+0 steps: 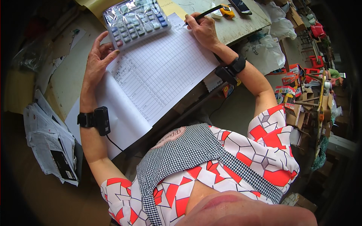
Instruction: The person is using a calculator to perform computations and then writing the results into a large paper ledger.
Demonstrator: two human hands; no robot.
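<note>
A large grey calculator (136,23) in a clear plastic cover lies at the top of the desk, on the upper left part of a printed grid form (162,67). My left hand (98,60) grips its lower left corner, with fingers along the side and the thumb just below the corner over the paper. My right hand (203,33) is closed around a black pen (208,14), its tip at the upper right part of the form. The form belongs to a stack of sheets, and one white page (118,109) curls over at the lower left.
A yellow tape measure (227,11) and a dark phone (240,6) lie beyond my right hand. Papers hang in a bundle (52,139) at the desk's left. Plastic bags (264,52) and red boxes (288,88) stand to the right.
</note>
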